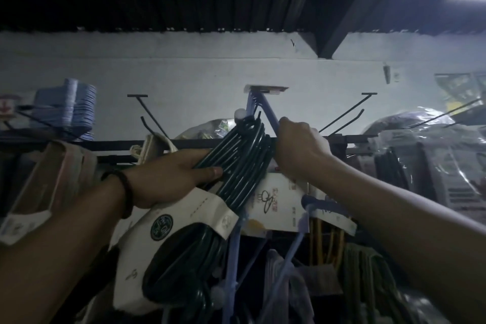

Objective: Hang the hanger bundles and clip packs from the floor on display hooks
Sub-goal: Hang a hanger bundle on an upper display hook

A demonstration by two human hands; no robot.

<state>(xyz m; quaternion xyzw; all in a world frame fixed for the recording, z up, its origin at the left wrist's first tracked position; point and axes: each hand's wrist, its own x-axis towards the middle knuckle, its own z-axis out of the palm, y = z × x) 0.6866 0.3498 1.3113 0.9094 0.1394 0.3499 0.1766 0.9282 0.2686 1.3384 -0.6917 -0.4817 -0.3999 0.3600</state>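
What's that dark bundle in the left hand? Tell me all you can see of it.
The dark green hanger bundle is a stack of glossy, plastic-looking hangers bound by a white paper band with a round green logo. It is tilted, its upper end raised to the dark display rail. The left hand holds it, thumb across the strands; the right hand grips a purple bar beside it.

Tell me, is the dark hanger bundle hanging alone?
No, held: the left hand grips the dark hanger bundle; the right hand grips the purple hook. Hooked on? Cannot tell.
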